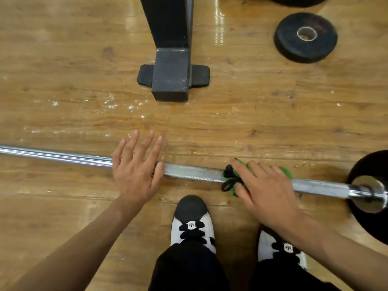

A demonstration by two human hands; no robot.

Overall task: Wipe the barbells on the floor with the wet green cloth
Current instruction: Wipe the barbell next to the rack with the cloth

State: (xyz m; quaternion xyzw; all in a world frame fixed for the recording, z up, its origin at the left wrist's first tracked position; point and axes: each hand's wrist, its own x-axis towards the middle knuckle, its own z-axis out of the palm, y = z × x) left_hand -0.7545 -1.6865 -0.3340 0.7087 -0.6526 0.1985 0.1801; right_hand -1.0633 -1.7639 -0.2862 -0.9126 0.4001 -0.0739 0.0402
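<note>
My left hand (136,171) rests flat, fingers straight, on the barbell (193,172), which lies across the floor (63,80). My right hand (266,185) grips the green cloth (286,172) around the bar, near the floor's right edge.

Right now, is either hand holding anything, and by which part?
The right hand grips the green cloth around the barbell shaft; the left hand holds nothing.

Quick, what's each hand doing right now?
Left hand: open, fingers spread, lying across the bar.
Right hand: closed on the green cloth, pressing it around the bar.
</note>
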